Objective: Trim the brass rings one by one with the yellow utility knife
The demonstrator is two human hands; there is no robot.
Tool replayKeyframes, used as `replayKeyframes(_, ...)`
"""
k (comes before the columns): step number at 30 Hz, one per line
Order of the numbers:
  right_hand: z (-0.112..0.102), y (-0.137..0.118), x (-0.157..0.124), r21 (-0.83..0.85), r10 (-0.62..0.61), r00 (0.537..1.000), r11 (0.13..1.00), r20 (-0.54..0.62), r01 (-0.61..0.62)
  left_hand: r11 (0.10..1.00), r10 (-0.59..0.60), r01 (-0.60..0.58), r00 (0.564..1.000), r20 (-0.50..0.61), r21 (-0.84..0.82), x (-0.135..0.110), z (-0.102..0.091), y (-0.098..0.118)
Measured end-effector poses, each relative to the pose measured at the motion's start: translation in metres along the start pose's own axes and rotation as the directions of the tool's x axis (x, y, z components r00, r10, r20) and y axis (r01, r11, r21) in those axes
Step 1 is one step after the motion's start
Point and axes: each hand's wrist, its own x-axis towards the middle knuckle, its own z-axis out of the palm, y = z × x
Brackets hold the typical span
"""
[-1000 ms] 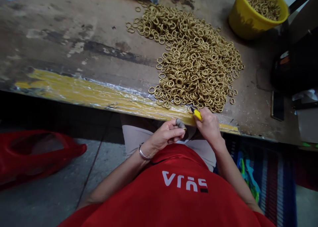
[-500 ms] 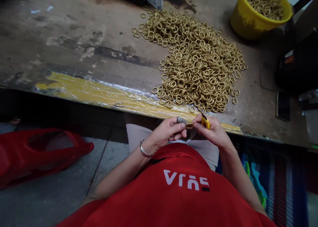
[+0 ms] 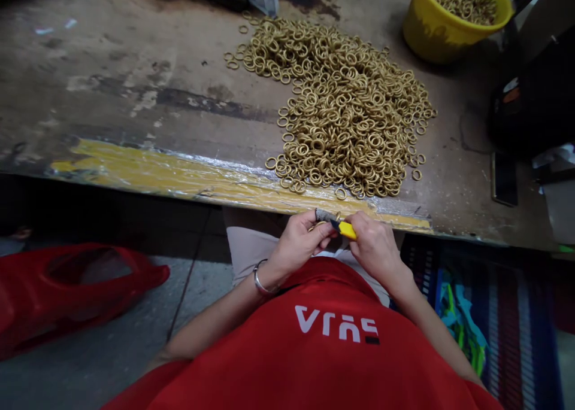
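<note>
My left hand is closed on a small gold ring, held by the fingertips in front of the table edge. A grey wrap covers one of its fingers. In my right hand is a yellow utility knife, its dark blade end pointing left against the fingers of my left hand. Another ring shows just above the knife; what supports it I cannot make out. Beyond both hands a wide pile of gold rings lies on the wooden table.
A yellow bucket of similar rings stands at the back right. A phone lies near the right side, by a black object. Yellow tape covers the table's front edge. A red plastic stool is on the floor at left.
The knife has swung from upright in my right hand to pointing left, its blade end now at my left fingers. The view has shifted slightly right.
</note>
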Motion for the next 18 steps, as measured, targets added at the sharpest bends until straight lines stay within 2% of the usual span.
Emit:
replayKeyframes(3,0.004,0.001,0.011,-0.070,0.066,0.997,0.996,0.035,-0.063,0.978,0.116,-0.107,0.992,-0.039,0.181,-0.007,0.004,0.005)
replayKeyframes(5,0.005,0.006,0.020,-0.128,0.161,0.987,0.979,0.021,-0.157,0.942,0.188,-0.190,0.982,0.034,0.276,-0.014,0.007,0.011)
replayKeyframes(7,0.003,0.012,0.027,-0.147,0.227,0.973,0.962,-0.045,-0.231,0.934,0.173,-0.209,0.974,0.145,0.290,-0.020,0.009,0.015)
replayKeyframes(8,0.002,0.014,0.031,-0.133,0.226,0.970,0.963,-0.084,-0.236,0.947,0.138,-0.183,0.974,0.179,0.264,-0.021,0.009,0.016)
replayKeyframes(10,0.000,0.016,0.036,-0.090,0.177,0.971,0.977,-0.160,-0.193,0.986,0.044,-0.070,0.984,0.174,0.150,-0.019,0.005,0.013)
replayKeyframes(13,0.005,0.013,0.044,-0.074,0.119,0.977,0.988,-0.177,-0.134,0.991,-0.090,0.101,0.988,0.128,-0.082,-0.009,-0.003,0.002)
replayKeyframes(15,0.011,0.008,0.052,-0.091,0.111,0.983,0.988,-0.147,-0.126,0.971,-0.127,0.148,0.985,0.118,-0.189,-0.004,-0.008,-0.004)
replayKeyframes(18,0.017,0.005,0.062,-0.104,0.123,0.986,0.985,-0.116,-0.135,0.946,-0.113,0.139,0.988,0.107,-0.293,-0.001,-0.014,-0.007)
